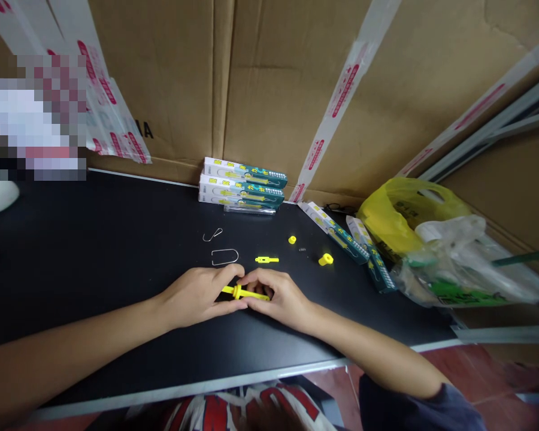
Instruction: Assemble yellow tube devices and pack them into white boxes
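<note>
My left hand [202, 296] and my right hand [286, 299] meet over the black table, closed around a slim yellow plastic spring-scale part [237, 292]. A raised collar shows on it between my fingertips; its ends are partly hidden by the hands. Just beyond lies a flat yellow plastic piece [266, 260] with a slot. A U-shaped wire [225, 257] and a wire hook [213, 234] rest beyond my left hand. Past my right hand are a small yellow cap [292, 239], a tiny coil spring [302, 249] and a larger yellow cap [326, 259].
Printed spring-scale boxes [242, 189] are stacked against the cardboard wall [269, 78], with a clear tube [250, 210] before them. Two more boxes [335, 230] lie at an angle on the right, beside a yellow plastic bag [386, 209] and a clear bag [458, 263].
</note>
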A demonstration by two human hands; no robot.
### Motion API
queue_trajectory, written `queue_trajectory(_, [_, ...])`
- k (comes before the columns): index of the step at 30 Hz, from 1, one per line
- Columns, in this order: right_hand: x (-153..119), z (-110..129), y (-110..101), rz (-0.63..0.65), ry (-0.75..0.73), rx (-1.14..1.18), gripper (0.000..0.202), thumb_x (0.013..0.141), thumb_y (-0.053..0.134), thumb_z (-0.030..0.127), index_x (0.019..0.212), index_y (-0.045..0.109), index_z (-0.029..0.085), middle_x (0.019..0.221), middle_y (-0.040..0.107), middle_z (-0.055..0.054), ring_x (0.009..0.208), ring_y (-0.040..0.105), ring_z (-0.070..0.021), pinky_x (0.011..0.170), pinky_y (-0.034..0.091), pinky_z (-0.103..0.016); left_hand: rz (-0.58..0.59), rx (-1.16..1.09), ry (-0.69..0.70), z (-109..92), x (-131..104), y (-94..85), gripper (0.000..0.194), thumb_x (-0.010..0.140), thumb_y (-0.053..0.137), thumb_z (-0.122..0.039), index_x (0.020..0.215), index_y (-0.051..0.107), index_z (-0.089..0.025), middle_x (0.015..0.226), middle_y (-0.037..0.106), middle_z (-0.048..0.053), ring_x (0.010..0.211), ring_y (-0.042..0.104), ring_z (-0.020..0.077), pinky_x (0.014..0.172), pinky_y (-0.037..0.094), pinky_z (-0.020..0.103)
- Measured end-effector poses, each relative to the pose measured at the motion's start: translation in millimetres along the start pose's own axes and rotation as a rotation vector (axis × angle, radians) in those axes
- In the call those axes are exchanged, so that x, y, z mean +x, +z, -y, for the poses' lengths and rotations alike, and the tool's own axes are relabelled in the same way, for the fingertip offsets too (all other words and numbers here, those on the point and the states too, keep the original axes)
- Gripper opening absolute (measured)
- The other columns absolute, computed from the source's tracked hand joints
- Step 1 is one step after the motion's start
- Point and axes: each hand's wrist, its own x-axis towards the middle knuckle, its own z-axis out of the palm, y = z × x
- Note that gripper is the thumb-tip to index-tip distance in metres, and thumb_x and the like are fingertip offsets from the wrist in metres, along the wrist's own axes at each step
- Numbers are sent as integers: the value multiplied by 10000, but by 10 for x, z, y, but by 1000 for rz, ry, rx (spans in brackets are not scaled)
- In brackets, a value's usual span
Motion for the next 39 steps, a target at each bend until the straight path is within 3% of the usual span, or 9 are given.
queue_trajectory(6, [33,-5,-156,-21,-100,-50,310,826,716,308,1094,646,169,965,695,-52,748,614,-123,707,498,-237,6,-36,-69,35,-9,-33,178,948,413,-263,1099,488,-206,876,732,1,688,721,174,596,485,257])
queue_trajectory(10, [83,-74,-260,-45,-80,-43,295,880,652,336,1122,633,168,900,672,-38,739,594,-124,678,475,-244,58,-68,-92,55,-2,-64,253,914,338,-175,1095,514,-194,993,718,38,790,717,189,680,492,282])
queue_trajectory(13, [172,-118,-312,-56,-65,-44,265,910,610,354,1093,643,166,892,658,-39,764,593,-133,701,473,-262,100,-99,-140,62,2,-74,262,908,308,-169,1048,529,-188,954,694,43,763,692,189,673,478,289])
queue_trajectory(18, [490,-121,-378,28,-73,62,363,1022,353,366,1109,627,145,944,665,-65,840,623,-145,767,505,-286,97,-152,-179,62,10,-93,295,886,314,-160,1092,525,-181,974,686,45,762,671,188,672,463,294])
queue_trajectory(22, [858,-189,-393,56,-186,-363,164,926,566,211,1048,661,156,1001,654,-68,892,602,-166,822,487,-304,108,-154,-171,55,8,-100,354,846,330,-134,1129,534,-188,991,694,37,743,672,184,676,467,296])
queue_trajectory(26, [1127,-231,-321,194,-292,-781,205,896,603,176,1089,670,157,1060,633,-97,985,553,-217,874,460,-351,92,-136,-140,52,-6,-93,388,830,342,-115,1152,543,-194,1029,699,36,774,679,175,708,485,284])
queue_trajectory(33, [1211,-169,-234,245,-324,-926,229,918,574,198,1121,670,150,1069,628,-103,945,547,-219,839,451,-343,43,-123,-97,89,-23,-57,415,836,354,-88,1192,534,-199,1115,706,27,922,693,176,797,499,282])
queue_trajectory(39, [965,-273,-474,169,-265,-893,204,917,580,213,1088,673,152,1056,643,-101,963,571,-214,856,466,-337,23,-69,-83,98,-22,-55,342,858,353,-98,1100,576,-192,1035,724,29,907,704,189,778,507,293])
